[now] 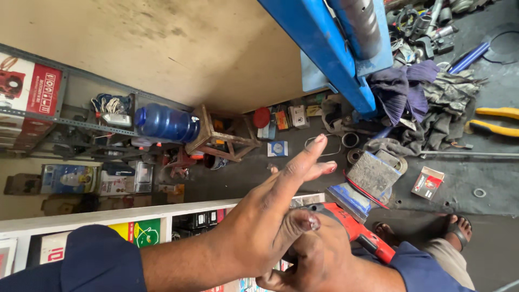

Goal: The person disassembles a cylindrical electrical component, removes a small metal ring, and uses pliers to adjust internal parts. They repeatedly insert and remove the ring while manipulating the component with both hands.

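A: Hands? 
B: Left hand [270, 216] spread, fingers extended, lying across the right hand [319, 259], which wraps the red tool [359, 233] (possibly a power tool; body mostly hidden).

A: Containers? 
B: Blue water jug [166, 123] lying beside a wooden stool [219, 135]; contents can't be told.

A: Packages? 
B: Small red-and-white box [427, 182] on the dark floor near the blue vise [367, 181]; yellow-and-green carton [139, 231] in the white shelf [108, 215].

left hand [259, 216] over right hand [319, 254] | right grip: red tool [359, 232] | blue vise [367, 178] beside
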`<state>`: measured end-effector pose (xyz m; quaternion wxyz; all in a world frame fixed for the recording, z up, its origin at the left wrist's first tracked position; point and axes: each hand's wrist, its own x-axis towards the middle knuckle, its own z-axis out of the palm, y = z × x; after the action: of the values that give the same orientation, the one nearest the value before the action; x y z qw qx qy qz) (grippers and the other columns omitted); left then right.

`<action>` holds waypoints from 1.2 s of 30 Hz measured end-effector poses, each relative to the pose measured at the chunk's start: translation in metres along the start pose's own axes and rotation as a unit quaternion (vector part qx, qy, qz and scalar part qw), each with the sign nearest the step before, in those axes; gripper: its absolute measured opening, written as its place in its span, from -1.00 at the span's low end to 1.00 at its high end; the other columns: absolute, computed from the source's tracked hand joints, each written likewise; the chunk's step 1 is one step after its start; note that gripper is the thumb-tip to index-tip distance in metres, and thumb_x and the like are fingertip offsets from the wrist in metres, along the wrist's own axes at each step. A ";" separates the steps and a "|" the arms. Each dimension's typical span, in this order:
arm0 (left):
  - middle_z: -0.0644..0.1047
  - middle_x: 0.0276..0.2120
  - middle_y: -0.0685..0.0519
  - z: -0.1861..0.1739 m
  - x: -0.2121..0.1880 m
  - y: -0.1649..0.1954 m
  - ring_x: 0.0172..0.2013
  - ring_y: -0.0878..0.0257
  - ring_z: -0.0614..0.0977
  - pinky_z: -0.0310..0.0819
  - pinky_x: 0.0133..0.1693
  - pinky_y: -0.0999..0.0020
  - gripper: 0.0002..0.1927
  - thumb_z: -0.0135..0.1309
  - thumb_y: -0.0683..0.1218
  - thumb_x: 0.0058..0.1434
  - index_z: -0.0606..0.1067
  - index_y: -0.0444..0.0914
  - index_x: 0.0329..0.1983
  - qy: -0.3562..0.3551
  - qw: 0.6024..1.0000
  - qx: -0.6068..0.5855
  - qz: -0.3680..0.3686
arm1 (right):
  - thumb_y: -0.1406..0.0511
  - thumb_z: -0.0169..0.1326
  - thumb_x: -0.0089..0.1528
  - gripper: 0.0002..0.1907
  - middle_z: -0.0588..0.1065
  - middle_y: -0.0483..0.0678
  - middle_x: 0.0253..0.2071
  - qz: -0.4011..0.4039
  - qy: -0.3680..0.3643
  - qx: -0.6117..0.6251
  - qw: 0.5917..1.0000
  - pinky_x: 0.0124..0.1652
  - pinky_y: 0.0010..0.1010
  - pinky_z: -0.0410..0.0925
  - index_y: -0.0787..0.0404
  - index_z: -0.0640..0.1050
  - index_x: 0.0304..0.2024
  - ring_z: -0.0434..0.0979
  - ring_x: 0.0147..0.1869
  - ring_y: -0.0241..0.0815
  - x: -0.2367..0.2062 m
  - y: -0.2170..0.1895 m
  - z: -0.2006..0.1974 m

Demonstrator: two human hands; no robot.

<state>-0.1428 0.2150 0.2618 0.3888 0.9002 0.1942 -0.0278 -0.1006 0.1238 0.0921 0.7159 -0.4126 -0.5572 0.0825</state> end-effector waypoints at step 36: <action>0.21 0.46 -0.26 0.188 -0.104 -0.129 0.44 -0.09 0.27 0.05 0.49 -0.06 -0.12 0.15 0.16 0.28 0.08 -0.23 0.54 0.626 0.740 -0.144 0.198 | 0.32 0.18 0.31 -0.50 0.44 0.17 0.11 0.253 0.143 -0.396 0.871 0.17 -0.17 0.35 0.33 0.34 0.23 0.49 0.17 0.03 -0.069 0.094 -0.168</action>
<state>-0.2674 0.1276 0.0634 0.3018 0.6663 0.2131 0.6478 0.0520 0.0607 -0.0283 0.5192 -0.7957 -0.3109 -0.0265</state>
